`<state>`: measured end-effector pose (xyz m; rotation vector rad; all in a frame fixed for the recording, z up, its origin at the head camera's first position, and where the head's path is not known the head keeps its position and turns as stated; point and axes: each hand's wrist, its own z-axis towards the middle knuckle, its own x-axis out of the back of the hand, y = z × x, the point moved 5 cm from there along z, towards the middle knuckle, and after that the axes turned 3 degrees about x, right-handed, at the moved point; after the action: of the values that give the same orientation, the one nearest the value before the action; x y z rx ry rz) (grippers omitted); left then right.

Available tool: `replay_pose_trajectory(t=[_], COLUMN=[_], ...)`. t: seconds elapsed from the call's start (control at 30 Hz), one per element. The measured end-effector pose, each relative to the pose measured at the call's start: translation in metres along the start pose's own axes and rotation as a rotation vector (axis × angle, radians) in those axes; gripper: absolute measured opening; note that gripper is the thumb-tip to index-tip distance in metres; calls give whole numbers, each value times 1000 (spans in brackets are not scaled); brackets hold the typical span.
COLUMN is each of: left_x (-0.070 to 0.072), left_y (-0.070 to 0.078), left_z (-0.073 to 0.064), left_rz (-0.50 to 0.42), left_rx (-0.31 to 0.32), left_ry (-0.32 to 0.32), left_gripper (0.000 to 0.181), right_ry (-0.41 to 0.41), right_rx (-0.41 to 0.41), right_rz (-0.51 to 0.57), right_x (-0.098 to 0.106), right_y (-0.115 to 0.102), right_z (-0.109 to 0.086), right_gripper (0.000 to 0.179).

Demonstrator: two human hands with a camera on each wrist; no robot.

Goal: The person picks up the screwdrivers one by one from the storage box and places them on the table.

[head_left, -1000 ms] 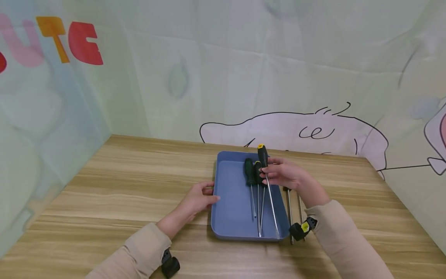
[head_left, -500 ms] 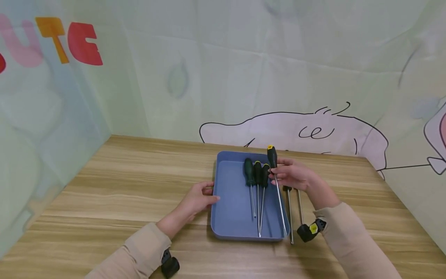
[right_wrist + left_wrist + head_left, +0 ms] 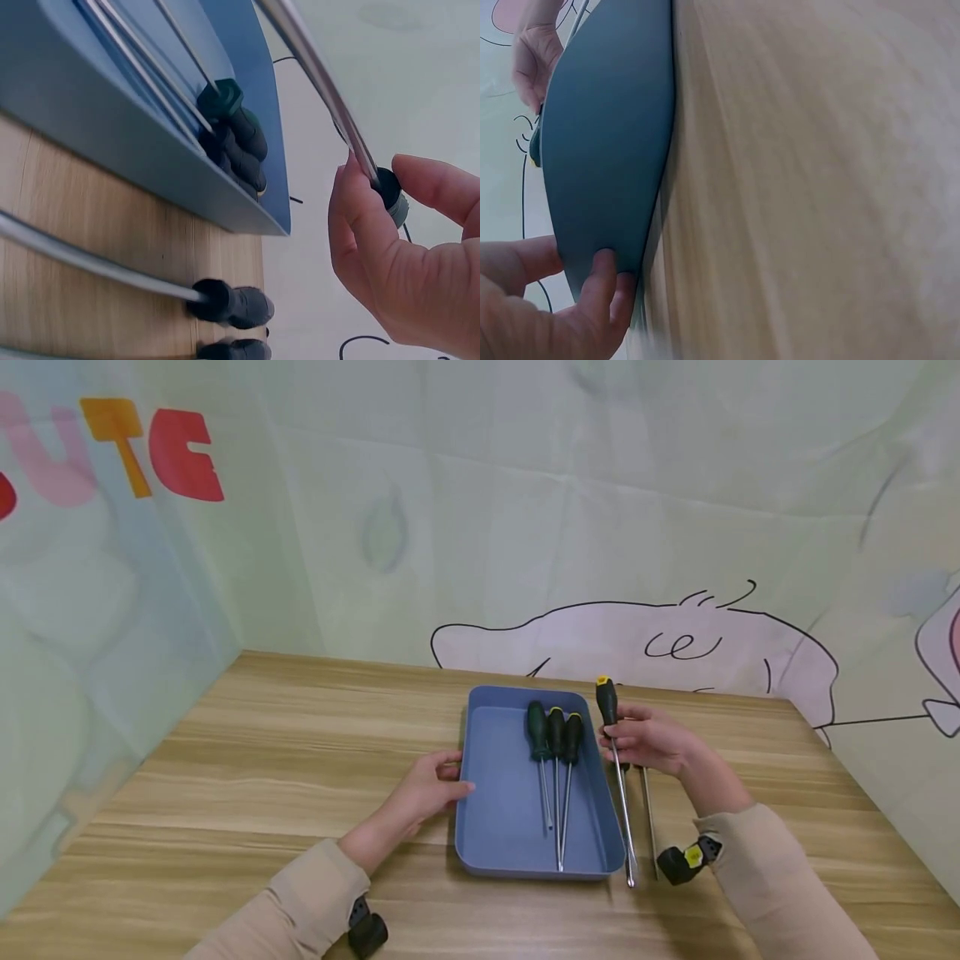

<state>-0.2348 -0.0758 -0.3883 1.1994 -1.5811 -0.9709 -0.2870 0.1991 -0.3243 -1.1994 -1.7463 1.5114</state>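
Observation:
My right hand (image 3: 652,742) holds a screwdriver (image 3: 607,702) with a black, yellow-ended handle, its thumb and fingers pinching near where the long steel shaft begins. It is just right of a blue tray (image 3: 495,810), its tip slanting toward me. In the right wrist view the handle is mostly hidden by the fingers. My left hand (image 3: 423,789) grips the tray's left wall, thumb at the rim and fingertips against the outside. Inside the tray lie a green-handled screwdriver (image 3: 537,728) and two black-handled ones (image 3: 556,732) with yellow ends, side by side.
On the wooden table (image 3: 300,735), right of the tray, lie two more screwdrivers; one handle (image 3: 236,304) and another dark handle (image 3: 236,350) show in the right wrist view. A printed cloth backdrop (image 3: 487,527) stands behind and to the left of the table.
My right hand has carried the screwdriver rightward from above the tray to beyond its right wall. My left hand and the tray have stayed in place.

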Motion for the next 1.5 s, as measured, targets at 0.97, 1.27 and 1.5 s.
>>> replay_pose_trajectory(t=[0.97, 1.27, 1.5], left_x=[0, 1, 0], left_y=[-1, -1, -1], left_z=[0, 0, 0], left_rz=[-4, 0, -10], left_rx=[-5, -10, -9], left_ry=[-8, -7, -10], left_gripper=[50, 50, 50], right_ry=[77, 118, 118], right_rx=[-16, -18, -11], right_rz=[48, 31, 53], right_x=[31, 41, 45], right_y=[5, 8, 8], right_z=[-20, -26, -29], right_gripper=[35, 31, 21])
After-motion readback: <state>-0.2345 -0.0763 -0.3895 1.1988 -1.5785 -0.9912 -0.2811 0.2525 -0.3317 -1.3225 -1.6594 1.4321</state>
